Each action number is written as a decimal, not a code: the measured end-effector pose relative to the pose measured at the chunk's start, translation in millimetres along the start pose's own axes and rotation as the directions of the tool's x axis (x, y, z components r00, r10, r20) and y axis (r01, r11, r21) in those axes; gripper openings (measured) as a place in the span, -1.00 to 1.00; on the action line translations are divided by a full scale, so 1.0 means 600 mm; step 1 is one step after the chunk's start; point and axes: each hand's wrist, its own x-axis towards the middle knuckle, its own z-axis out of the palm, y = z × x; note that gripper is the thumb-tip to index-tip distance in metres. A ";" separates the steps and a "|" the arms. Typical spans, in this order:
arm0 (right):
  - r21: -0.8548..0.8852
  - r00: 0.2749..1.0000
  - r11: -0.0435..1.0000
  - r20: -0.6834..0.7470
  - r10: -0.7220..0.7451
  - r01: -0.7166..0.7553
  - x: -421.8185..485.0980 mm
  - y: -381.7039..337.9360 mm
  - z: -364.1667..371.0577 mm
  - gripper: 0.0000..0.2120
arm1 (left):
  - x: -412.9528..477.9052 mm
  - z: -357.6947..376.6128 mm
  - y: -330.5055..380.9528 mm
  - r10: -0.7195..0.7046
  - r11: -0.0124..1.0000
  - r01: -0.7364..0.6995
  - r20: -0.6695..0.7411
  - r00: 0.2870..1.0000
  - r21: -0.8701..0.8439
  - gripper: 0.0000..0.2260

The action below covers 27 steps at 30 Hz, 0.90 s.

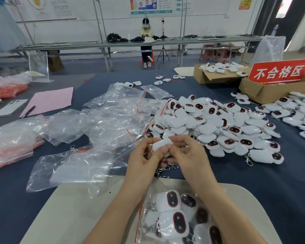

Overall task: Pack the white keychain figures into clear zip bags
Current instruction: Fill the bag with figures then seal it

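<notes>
Currently: both hands, left [144, 155] and right [187, 155], pinch one figure [161, 144] at frame centre. Step: loading. Next, likely: drop into part-filled bag [174, 217], bottom centre.

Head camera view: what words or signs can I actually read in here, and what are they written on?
"不合格区", white characters on the red sign that rises from an open cardboard box at the right.
Wall chart at top centre: print too small to read.
Yellow notice on the wall: red characters, too blurred to read.
Poster at top left: too blurred to read.
</notes>
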 end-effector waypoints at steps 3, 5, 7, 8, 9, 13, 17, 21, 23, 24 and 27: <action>-0.077 0.998 0.997 -0.056 -0.011 0.007 -0.002 0.004 0.003 -0.88 | -0.001 0.000 -0.003 0.022 0.998 -0.019 -0.034 0.999 0.062 -0.83; -0.115 0.996 0.993 -0.085 -0.007 -0.002 -0.001 0.008 0.004 -0.88 | -0.001 -0.001 -0.003 0.033 0.995 -0.029 -0.039 0.999 0.098 -0.82; -0.138 0.995 0.990 -0.095 -0.001 -0.012 0.000 0.009 0.004 -0.87 | -0.001 -0.002 -0.002 0.026 0.995 -0.023 -0.037 0.999 0.093 -0.86; -0.144 0.995 0.989 -0.096 0.002 -0.016 0.000 0.009 0.005 -0.87 | -0.001 -0.002 -0.002 0.019 0.996 -0.016 -0.038 0.999 0.085 -0.89; -0.144 0.995 0.989 -0.098 0.004 -0.018 0.000 0.009 0.005 -0.87 | -0.001 -0.002 -0.001 0.013 0.997 -0.010 -0.040 0.999 0.080 -0.91; -0.125 0.994 0.991 -0.102 0.026 -0.039 0.000 0.010 0.006 -0.88 | -0.003 -0.001 0.003 0.002 0.997 0.001 -0.038 0.999 0.072 -0.92; -0.071 0.995 0.996 -0.097 0.038 -0.045 -0.001 0.009 0.005 -0.86 | -0.002 0.000 0.002 0.002 0.998 0.001 -0.050 0.999 0.065 -0.90; -0.056 0.995 0.998 -0.098 0.033 -0.039 -0.003 0.008 0.005 -0.87 | -0.001 -0.001 0.003 0.000 0.999 0.003 -0.055 0.998 0.042 -0.85; -0.055 0.994 0.997 -0.096 0.048 -0.054 -0.002 0.008 0.004 -0.87 | 0.000 -0.001 0.001 0.000 0.999 0.003 -0.054 0.999 0.050 -0.84; -0.048 0.993 0.997 -0.097 0.061 -0.066 0.000 0.007 0.004 -0.87 | 0.001 -0.001 0.000 0.007 0.998 -0.004 -0.052 0.999 0.065 -0.84; 0.014 0.989 0.995 -0.116 0.095 -0.094 0.002 0.006 0.003 -0.87 | 0.000 -0.001 0.000 0.050 0.993 -0.045 -0.038 0.998 0.112 -0.85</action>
